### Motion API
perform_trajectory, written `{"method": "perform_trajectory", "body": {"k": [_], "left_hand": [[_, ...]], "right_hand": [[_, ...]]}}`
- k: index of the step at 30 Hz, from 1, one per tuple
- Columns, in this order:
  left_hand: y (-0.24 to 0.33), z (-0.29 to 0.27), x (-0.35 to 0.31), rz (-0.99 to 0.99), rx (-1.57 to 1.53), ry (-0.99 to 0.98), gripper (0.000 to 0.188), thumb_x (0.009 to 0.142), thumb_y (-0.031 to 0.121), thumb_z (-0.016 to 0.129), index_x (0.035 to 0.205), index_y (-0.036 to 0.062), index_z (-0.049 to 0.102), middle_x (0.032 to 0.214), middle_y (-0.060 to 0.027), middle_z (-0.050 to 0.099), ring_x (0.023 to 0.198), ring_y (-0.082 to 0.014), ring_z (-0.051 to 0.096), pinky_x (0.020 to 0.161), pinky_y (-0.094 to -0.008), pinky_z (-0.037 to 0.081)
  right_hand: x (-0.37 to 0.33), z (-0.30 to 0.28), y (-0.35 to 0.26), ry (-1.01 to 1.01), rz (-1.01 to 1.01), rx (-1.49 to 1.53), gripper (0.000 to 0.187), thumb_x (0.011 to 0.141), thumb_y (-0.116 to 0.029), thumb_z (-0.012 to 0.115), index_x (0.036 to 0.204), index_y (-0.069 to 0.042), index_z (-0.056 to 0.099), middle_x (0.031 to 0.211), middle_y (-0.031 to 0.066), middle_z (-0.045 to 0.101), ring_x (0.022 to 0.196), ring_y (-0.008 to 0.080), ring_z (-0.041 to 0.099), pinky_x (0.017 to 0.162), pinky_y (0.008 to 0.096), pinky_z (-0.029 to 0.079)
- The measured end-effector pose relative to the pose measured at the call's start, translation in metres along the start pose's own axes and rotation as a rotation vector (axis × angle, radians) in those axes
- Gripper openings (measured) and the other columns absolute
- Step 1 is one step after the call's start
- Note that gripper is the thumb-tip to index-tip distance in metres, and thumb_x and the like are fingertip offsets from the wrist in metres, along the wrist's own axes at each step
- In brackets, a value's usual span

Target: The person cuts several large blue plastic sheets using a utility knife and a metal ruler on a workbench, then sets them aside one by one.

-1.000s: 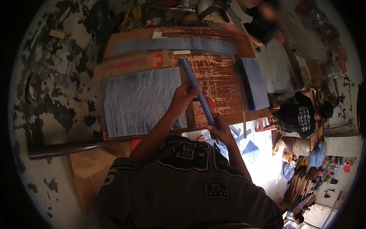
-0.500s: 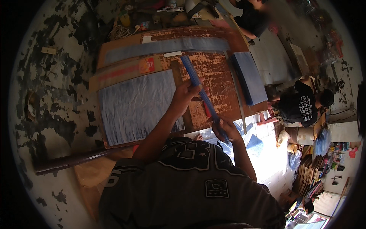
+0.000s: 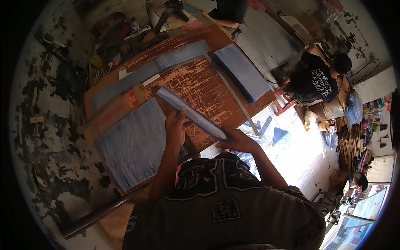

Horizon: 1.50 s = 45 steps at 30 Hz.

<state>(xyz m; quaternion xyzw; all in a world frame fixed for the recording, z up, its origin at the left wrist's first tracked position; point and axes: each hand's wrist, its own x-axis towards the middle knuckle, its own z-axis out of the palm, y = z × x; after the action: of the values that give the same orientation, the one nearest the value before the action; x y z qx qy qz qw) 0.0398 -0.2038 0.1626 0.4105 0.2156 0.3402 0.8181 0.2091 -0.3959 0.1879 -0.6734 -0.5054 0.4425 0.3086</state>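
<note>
A long, narrow bundle of bluish, plastic-looking strips (image 3: 203,120) slants in the air above the worn brown table (image 3: 210,83). My left hand (image 3: 176,125) is closed on it along its left part, thumb on top. Around its lower right end, my right hand (image 3: 238,141) is closed too. Left of my left hand lies a broad, wrinkled blue-grey sheet or stack of sheets (image 3: 133,143). A thick, neat blue-grey stack (image 3: 242,73) rests on the table's right side. Across the back runs a long, flat blue-grey strip (image 3: 137,78).
A thin straight strip (image 3: 235,96) lies beside the thick stack and juts past the table's near edge. Printed cardboard (image 3: 110,114) lies behind the broad sheet. One co-worker in black (image 3: 314,79) sits at the right; another person (image 3: 229,12) is beyond the table.
The view has turned, shifting the table leftward in the picture. The bundle has rolled to show a broader, paler face, and both hands stay on it.
</note>
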Motion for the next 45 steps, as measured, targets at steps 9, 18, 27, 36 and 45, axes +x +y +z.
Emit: {"method": "perform_trajectory", "body": {"k": [9,18,27,36,45], "left_hand": [[-0.072,0.033,0.012,-0.111,-0.038,0.065,0.035,0.1,0.017,0.057,0.131,0.0041,0.048,0.123,-0.0161,0.062,0.105,-0.0208,0.065,0.087,-0.0378,0.058],[-0.1,0.133,0.026,-0.009,-0.124,0.161,0.032,0.099,0.009,0.055,0.13,0.0045,0.049,0.126,-0.0197,0.06,0.108,-0.0248,0.065,0.086,-0.0433,0.062],[-0.132,0.17,0.038,0.062,-0.072,0.183,0.028,0.1,0.02,0.056,0.121,0.0027,0.049,0.114,-0.0209,0.064,0.102,-0.0299,0.067,0.085,-0.0469,0.061],[-0.138,0.207,0.052,0.014,0.121,0.181,0.025,0.1,0.018,0.056,0.118,0.0021,0.049,0.104,-0.02,0.065,0.096,-0.0312,0.068,0.075,-0.0408,0.063],[-0.128,0.23,0.05,-0.162,0.328,0.183,0.027,0.101,0.024,0.054,0.119,0.0038,0.053,0.092,-0.0084,0.066,0.08,-0.0144,0.063,0.059,-0.0237,0.046]], "right_hand": [[-0.031,-0.084,0.027,-0.024,0.074,-0.231,0.049,0.085,-0.031,0.073,0.121,-0.007,0.05,0.088,0.0182,0.068,0.082,0.0331,0.069,0.073,0.0415,0.051],[-0.041,-0.185,0.093,0.082,-0.184,-0.362,0.039,0.085,-0.028,0.072,0.117,-0.014,0.054,0.09,0.0157,0.068,0.085,0.036,0.067,0.074,0.0449,0.05],[-0.057,-0.24,0.143,0.038,-0.173,-0.353,0.037,0.089,-0.03,0.065,0.122,-0.017,0.056,0.089,0.013,0.069,0.081,0.0319,0.068,0.073,0.0427,0.051],[-0.066,-0.249,0.187,-0.152,-0.214,-0.08,0.032,0.095,-0.034,0.061,0.116,-0.01,0.062,0.092,0.0127,0.07,0.088,0.0311,0.068,0.077,0.042,0.05],[-0.086,-0.391,0.183,0.501,-0.071,-0.294,0.031,0.093,-0.037,0.063,0.11,-0.011,0.061,0.078,0.0093,0.07,0.072,0.0291,0.069,0.068,0.0404,0.052]]}}
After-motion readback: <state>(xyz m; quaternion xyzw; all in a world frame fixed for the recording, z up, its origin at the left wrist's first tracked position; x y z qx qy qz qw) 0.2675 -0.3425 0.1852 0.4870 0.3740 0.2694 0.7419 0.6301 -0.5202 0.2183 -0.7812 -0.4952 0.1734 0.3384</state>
